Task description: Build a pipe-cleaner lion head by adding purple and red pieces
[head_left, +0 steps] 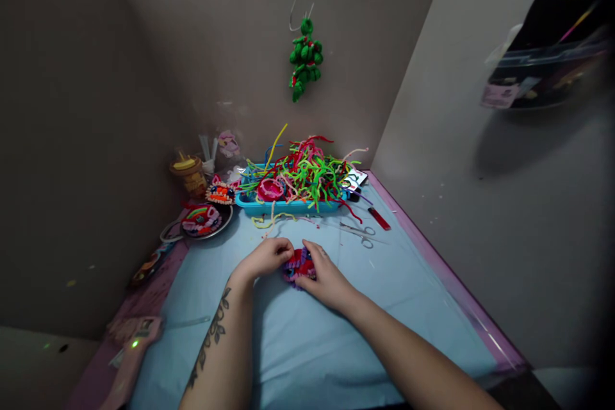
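In the middle of the blue cloth [384, 327] lies a small round red and purple pipe-cleaner piece [303, 261]. My right hand [331, 278] grips it from the right, thumb at the near edge and fingers at the far edge. At its upper left, my left hand [273, 256] is closed in a pinch; what exactly the fingertips hold is too small to tell. The hands partly cover the piece. Scissors [360, 234] and a red lighter [379, 218] lie beyond my right hand. Loose pale yellow pipe cleaners [262, 223] lie beyond my left.
A blue tray [283, 208] heaped with colourful pipe cleaners stands at the back. To its left are a pan [225, 221] holding a pipe-cleaner piece and a brown cup [189, 178]. Grey partitions [206, 51] enclose the table. A pink device [134, 359] sits front left.
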Available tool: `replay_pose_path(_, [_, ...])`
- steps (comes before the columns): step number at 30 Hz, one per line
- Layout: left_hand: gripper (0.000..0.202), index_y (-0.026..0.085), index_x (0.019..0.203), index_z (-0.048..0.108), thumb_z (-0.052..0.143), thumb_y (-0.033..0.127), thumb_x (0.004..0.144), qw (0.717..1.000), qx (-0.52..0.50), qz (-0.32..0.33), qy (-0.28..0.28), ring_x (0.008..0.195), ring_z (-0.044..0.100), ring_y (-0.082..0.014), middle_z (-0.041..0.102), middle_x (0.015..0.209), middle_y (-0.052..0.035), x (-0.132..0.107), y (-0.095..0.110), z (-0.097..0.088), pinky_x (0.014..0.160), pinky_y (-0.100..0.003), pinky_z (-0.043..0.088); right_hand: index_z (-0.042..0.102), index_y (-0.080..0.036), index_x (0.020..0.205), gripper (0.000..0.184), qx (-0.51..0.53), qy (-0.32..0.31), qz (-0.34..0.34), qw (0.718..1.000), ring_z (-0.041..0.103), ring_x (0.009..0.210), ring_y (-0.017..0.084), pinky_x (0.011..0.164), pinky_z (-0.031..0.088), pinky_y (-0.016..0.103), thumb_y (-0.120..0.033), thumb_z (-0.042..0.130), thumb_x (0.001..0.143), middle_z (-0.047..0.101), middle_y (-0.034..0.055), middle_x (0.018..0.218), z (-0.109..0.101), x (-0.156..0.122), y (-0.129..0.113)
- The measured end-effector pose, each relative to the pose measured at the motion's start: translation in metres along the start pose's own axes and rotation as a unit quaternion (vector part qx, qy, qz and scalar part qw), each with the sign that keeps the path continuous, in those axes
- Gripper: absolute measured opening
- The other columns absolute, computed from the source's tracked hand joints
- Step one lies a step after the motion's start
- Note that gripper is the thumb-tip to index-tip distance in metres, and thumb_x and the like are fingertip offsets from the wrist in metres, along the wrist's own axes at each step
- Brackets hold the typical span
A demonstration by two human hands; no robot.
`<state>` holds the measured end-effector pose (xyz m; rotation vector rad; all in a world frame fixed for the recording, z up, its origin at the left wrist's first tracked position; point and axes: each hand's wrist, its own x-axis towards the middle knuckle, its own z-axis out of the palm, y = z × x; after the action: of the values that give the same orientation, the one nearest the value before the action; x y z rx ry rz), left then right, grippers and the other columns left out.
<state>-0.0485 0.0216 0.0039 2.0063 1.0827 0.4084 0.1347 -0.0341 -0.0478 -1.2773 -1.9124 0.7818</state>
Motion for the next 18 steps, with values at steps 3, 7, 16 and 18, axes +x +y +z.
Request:
replay_pose_path(3, [0.019,0.014,0.074,0.062,0.048,0.026,0.074,1.0,0.004,-0.013,0.011,0.063,0.048,-0.0136,0.057,0.065,0.0002,0.0008,-0.0011,0.0011,0.061,-0.023,0.038,0.03,-0.015,0.139,0.078,-0.002,-0.002,0.002,1.0,0.036,0.129,0.027,0.108,0.029,0.043,-0.033,0.068,0.073,0.039,0.0165,0.137,-0.0001,-0.0001,-0.0001])
replay_pose_path(7, [0.02,0.013,0.076,0.064,0.049,0.026,0.072,0.999,0.001,-0.029,0.018,0.061,0.05,-0.0137,0.06,0.065,-0.0009,0.0001,-0.0006,0.0008,0.059,-0.023,0.039,0.03,-0.015,0.139,0.078,-0.003,-0.003,0.005,1.0,0.036,0.129,0.027,0.108,0.029,0.043,-0.032,0.068,0.073,0.038,0.016,0.137,0.0001,0.0001,0.0002])
replay_pose_path(16, [0.04,0.014,0.067,0.063,0.037,0.039,0.085,0.995,0.042,-0.049,0.075,0.056,0.048,-0.0139,0.057,0.058,-0.0002,-0.0011,0.004,-0.0022,0.054,-0.024,0.036,0.03,-0.012,0.138,0.077,-0.012,-0.012,0.017,1.0,0.036,0.129,0.027,0.108,0.029,0.042,-0.029,0.066,0.073,0.038,0.0171,0.137,-0.0021,0.0003,-0.0046])
replay_pose_path(18, [0.039,0.014,0.072,0.064,0.035,0.036,0.086,0.994,0.036,-0.055,0.085,0.059,0.051,-0.0149,0.06,0.061,-0.0012,-0.0008,0.0025,-0.0022,0.057,-0.024,0.039,0.03,-0.013,0.138,0.077,-0.01,-0.013,0.019,1.0,0.036,0.128,0.027,0.108,0.03,0.042,-0.028,0.067,0.072,0.038,0.0167,0.137,-0.0024,0.0003,-0.0049])
